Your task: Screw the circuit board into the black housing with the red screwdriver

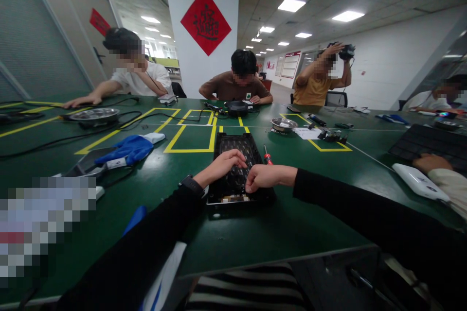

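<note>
Here, the black case (235, 182) runs lengthwise twelve-to-six o'clock, with room before the table edge (277, 261) at six; left hand (222, 166) half-curled, right hand (268, 177) tightly curled, both grips unclear.

**One left hand (228, 160), one right hand (266, 177), one black casing (233, 182)**

Near, the count gives one wristwatch (192, 185) and one red-handled screwdriver (268, 157). Metal dishes number two: one left dish (97, 115), one right dish (283, 125). Across the table sit four people: one far-left person (153, 80), one brown-shirted person (222, 85), one orange-shirted person (310, 87), one far-right person (425, 102). At right: one further hand (432, 162), one white device (419, 182). The bunched blue gloves (126, 149) at left defy counting.
</note>
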Demonstrator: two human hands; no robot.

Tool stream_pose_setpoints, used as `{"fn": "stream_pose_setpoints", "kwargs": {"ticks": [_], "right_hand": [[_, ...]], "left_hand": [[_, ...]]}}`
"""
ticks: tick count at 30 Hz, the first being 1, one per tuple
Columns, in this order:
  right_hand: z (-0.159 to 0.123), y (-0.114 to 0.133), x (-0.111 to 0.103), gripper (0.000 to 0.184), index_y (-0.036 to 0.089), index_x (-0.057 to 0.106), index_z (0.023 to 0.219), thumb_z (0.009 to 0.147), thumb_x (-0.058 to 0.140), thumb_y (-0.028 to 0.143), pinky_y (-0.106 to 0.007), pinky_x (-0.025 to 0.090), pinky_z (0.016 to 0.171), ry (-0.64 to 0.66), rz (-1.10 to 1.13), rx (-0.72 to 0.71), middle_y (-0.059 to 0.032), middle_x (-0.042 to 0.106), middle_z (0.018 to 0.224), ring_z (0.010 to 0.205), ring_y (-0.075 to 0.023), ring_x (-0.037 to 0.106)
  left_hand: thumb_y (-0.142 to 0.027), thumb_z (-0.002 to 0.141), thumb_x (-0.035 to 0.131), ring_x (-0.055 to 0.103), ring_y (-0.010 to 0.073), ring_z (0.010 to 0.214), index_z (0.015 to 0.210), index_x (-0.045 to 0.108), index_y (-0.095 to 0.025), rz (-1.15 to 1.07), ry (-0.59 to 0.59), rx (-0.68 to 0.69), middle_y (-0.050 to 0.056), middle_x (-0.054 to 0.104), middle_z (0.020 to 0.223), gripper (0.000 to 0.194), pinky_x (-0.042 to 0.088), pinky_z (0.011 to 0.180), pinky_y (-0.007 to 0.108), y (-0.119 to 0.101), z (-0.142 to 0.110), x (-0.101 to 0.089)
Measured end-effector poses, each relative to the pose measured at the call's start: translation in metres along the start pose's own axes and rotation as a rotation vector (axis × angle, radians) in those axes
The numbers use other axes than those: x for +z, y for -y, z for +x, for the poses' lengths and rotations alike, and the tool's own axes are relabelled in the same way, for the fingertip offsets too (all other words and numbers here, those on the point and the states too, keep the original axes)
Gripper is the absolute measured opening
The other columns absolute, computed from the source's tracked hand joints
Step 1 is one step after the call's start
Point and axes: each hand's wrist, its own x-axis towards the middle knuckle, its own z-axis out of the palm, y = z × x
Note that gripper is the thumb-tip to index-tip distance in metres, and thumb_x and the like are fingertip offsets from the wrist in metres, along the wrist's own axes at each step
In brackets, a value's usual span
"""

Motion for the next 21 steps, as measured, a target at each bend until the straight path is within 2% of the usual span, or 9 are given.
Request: {"fn": "stream_pose_setpoints", "kwargs": {"ticks": [11, 21], "right_hand": [[0.0009, 0.0035, 0.0023, 0.008, 0.015, 0.072, 0.066, 0.062, 0.067, 0.018, -0.024, 0.045, 0.066, -0.057, -0.054, 0.041, -0.0035, 0.069, 0.07, 0.071, -0.0173, 0.061], [-0.0019, 0.0073, -0.0003, 0.025, 0.013, 0.074, 0.078, 0.06, 0.07, 0.03, -0.02, 0.043, 0.066, -0.06, -0.143, 0.064, -0.0031, 0.07, 0.076, 0.074, -0.0159, 0.061]], "left_hand": [[-0.015, 0.071, 0.038, 0.059, 0.0144, 0.077, 0.08, 0.058, -0.013, 0.001, 0.033, 0.008, 0.005, 0.066, 0.079, 0.022, 0.044, 0.076, 0.028, -0.0008, -0.0005, -0.0014], [-0.016, 0.072, 0.037, 0.06, 0.0152, 0.079, 0.081, 0.059, -0.012, 0.019, 0.029, 0.02, 0.005, 0.066, 0.082, 0.025, 0.045, 0.079, 0.029, -0.0001, 0.0006, -0.0016]]}}
